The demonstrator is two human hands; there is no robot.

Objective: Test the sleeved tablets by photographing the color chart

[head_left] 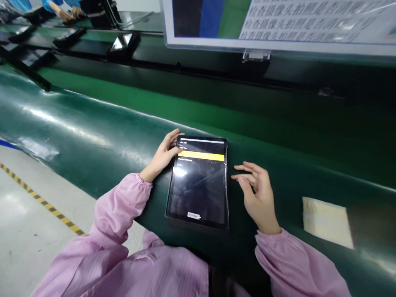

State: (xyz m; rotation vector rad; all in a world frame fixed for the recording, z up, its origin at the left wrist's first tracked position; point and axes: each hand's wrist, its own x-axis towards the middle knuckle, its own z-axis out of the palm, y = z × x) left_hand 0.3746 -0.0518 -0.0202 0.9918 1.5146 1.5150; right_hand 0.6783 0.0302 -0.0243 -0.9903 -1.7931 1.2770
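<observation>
A black tablet (199,185) stands before me, its screen lit with a short text menu. One menu row is highlighted yellow, and a small white label sticks near the lower edge. My left hand (163,154) grips the upper left edge of the tablet, thumb over the screen near the yellow row and fingers at the rim. To the right of the tablet is my right hand (258,194), apart from it, fingers loosely extended and holding nothing.
A pale folded cloth or pad (328,222) lies on the green bench mat (77,128) at right. Above hangs a framed sign (278,24). Several devices, including one with a lit screen (122,42), sit on the line behind. A co-worker's hands (69,14) are at upper left.
</observation>
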